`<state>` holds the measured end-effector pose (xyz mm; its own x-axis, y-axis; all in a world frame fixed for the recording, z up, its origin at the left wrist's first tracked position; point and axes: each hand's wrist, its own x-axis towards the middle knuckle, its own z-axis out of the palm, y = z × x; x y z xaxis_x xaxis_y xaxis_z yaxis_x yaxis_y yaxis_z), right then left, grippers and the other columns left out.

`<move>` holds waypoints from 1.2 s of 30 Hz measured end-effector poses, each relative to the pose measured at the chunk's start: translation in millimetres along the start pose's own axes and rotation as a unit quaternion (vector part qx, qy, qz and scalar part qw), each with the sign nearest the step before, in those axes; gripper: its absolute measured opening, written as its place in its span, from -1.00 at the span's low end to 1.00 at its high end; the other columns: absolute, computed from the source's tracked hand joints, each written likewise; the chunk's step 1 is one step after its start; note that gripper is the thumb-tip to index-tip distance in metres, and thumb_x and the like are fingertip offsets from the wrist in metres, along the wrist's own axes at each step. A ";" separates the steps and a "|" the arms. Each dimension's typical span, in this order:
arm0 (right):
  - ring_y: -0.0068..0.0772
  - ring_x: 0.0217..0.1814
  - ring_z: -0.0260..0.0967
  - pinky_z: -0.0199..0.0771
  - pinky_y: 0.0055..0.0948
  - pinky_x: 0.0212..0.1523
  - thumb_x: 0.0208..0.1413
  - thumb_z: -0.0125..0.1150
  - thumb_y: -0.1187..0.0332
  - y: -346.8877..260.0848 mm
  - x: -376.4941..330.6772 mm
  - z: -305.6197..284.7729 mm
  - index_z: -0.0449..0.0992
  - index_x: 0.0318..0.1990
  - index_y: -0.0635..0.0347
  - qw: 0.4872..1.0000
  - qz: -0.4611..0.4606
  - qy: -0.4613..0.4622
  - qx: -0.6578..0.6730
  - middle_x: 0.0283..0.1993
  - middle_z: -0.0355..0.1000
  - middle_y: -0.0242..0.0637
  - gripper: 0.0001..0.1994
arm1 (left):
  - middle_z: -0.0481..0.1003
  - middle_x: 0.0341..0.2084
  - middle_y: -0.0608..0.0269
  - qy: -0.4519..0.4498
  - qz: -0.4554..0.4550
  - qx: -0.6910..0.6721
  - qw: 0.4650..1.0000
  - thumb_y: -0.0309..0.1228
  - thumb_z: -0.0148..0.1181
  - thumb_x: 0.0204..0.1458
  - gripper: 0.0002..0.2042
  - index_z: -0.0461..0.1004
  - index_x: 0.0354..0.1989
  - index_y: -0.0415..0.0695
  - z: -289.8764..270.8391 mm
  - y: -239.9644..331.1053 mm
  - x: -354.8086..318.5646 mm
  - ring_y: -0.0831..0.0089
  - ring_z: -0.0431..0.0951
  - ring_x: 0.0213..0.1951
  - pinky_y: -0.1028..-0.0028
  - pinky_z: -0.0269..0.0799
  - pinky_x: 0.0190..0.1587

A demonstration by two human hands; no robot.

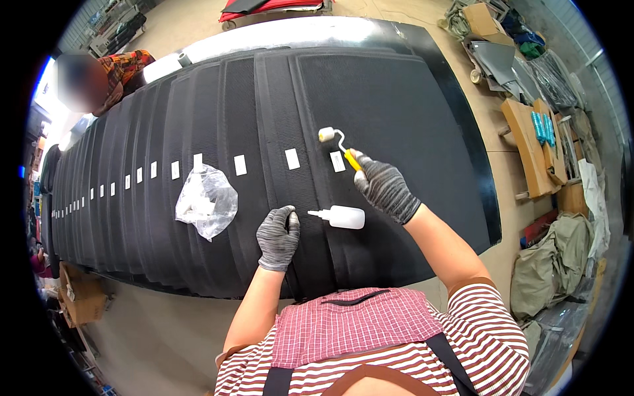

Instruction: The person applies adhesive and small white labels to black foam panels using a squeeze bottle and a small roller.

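My right hand (388, 188), in a grey striped glove, is wrapped round the yellow handle of a small hand roller (326, 134). The roller's white head points away to the left, and its handle passes beside a white label (338, 162). My left hand (278, 239), gloved alike, rests over the black ribbed sheets (380, 92) with its fingers curled; what it pinches, if anything, is hidden. Between my hands lies a white squeeze bottle (347, 217), its nozzle toward my left hand. A clear plastic bag (206, 201) with white pieces inside lies left of that hand.
White labels (240, 165) run in a row leftward across overlapping black sheets. At the far left a person (119, 76) leans at the table's edge. Folded cloth (555, 264) and boards (528, 148) stand at the right. A cardboard box (82, 294) sits at the lower left.
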<state>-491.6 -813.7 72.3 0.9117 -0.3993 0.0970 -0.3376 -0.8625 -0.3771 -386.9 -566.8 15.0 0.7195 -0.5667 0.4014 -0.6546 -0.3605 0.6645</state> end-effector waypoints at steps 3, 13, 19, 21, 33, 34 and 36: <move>-0.07 -0.42 0.49 0.52 -0.14 -0.33 0.21 -0.06 0.27 -8.9 -5.9 -19.1 0.23 0.31 0.20 0.999 -0.004 -0.035 0.012 -0.41 0.49 -0.10 -0.49 | 0.55 -0.41 0.09 -0.001 -0.003 0.004 1.000 -0.52 0.21 0.04 -0.89 0.56 -0.25 -0.17 -1.6 -0.2 0.5 0.21 0.60 -0.39 0.34 0.52 -0.28; -0.45 -0.46 0.41 0.58 -0.37 -0.29 0.09 0.18 0.38 -3.9 -157.8 -65.8 0.31 0.26 0.10 0.692 0.218 0.041 0.687 -0.35 0.42 -0.28 -0.47 | 0.57 -0.38 0.14 -0.004 0.009 -0.001 1.000 -0.41 0.21 0.05 -0.87 0.56 -0.24 -0.13 -2.9 2.3 -1.6 0.19 0.60 -0.34 0.29 0.52 -0.26; -0.53 -0.49 0.34 0.45 -0.47 -0.31 0.06 0.34 0.37 -43.4 -116.2 -53.8 0.39 -0.21 0.13 0.720 0.183 0.004 0.669 -0.50 0.36 -0.46 -0.77 | 0.53 -0.37 0.17 0.182 0.106 0.051 0.976 -0.51 0.24 -0.06 -0.79 0.54 -0.19 -0.16 -72.7 14.3 11.7 0.17 0.54 -0.29 0.25 0.49 -0.18; -0.58 -0.40 0.38 0.43 -0.51 -0.28 0.09 0.35 0.32 -48.9 -107.6 -52.6 0.43 -0.25 0.12 0.784 0.159 0.005 0.600 -0.46 0.42 -0.44 -0.80 | 0.49 -0.25 0.02 0.243 0.049 0.162 0.955 -0.43 0.26 -0.05 -0.69 0.47 -0.10 -0.22 -106.3 -3.8 9.9 0.05 0.48 -0.18 0.13 0.41 -0.06; 0.06 0.20 0.30 0.29 -0.10 0.24 -0.07 0.33 0.43 -6.5 -75.8 68.9 0.34 0.21 0.24 0.977 -0.183 0.061 0.089 0.20 0.32 -0.02 -0.40 | 0.55 -0.39 -0.02 0.314 -0.172 0.109 0.927 -0.33 0.18 0.13 -0.83 0.53 -0.30 -0.19 -172.0 -39.5 -2.0 0.04 0.55 -0.32 0.22 0.47 -0.21; 0.03 0.17 0.31 0.31 -0.13 0.22 -0.05 0.30 0.44 -1.0 -75.6 76.3 0.34 0.20 0.24 0.972 -0.186 0.072 0.126 0.17 0.33 -0.03 -0.42 | 0.55 -0.41 0.00 0.318 -0.184 0.092 0.925 -0.32 0.19 0.13 -0.82 0.54 -0.29 -0.20 -189.5 -27.3 -16.1 0.09 0.55 -0.34 0.25 0.47 -0.22; -0.04 0.11 0.35 0.35 -0.18 0.18 0.00 0.24 0.47 10.6 -69.7 91.6 0.35 0.19 0.26 0.958 -0.187 0.089 0.199 0.11 0.35 -0.05 -0.48 | 0.55 -0.45 0.04 0.324 -0.209 0.059 0.921 -0.31 0.21 0.13 -0.81 0.55 -0.28 -0.20 -228.8 -0.3 -52.9 0.20 0.55 -0.39 0.30 0.48 -0.24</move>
<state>-537.3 -766.5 -22.9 0.8853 -0.1628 0.4356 0.1529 -0.7827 -0.6033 -371.7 -367.2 137.7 0.8769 0.1866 0.4430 -0.2822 -0.5463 0.7886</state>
